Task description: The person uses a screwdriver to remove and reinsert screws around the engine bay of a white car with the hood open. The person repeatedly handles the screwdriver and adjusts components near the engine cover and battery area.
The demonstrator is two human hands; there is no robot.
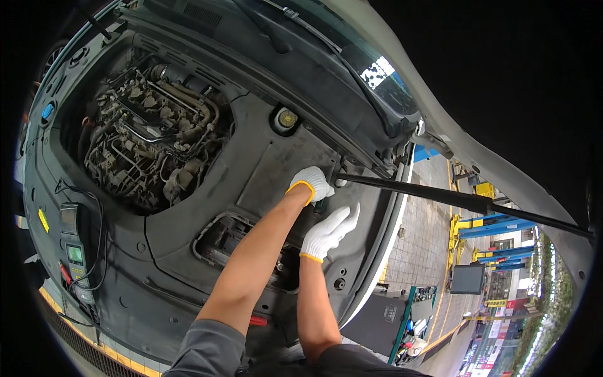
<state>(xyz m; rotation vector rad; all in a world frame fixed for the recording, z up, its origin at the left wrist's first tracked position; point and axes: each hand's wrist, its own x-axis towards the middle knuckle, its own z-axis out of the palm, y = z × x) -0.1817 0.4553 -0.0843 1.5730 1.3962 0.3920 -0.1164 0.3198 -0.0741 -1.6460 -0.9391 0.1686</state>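
Note:
My left hand [311, 184], in a white glove with a yellow cuff, rests at a grey plastic cover panel [270, 182] under the open hood, its fingers curled over something I cannot make out. My right hand [328, 229], gloved alike, is just below and to the right, fingers extended and slightly bent. A black hood strut [433, 196] crosses beside both hands. An uncovered recess with a metal rim [217, 229] lies beneath my forearms. The engine [151, 138] is exposed to the left, and a yellow round cap [287, 119] sits above my left hand.
A handheld tester [76, 257] with cables lies on the front left trim. A red object [257, 320] is by my left forearm. Outside the car at the right are a tool cart [408, 327], a dark grey box [468, 278] and blue and yellow lift parts [490, 225].

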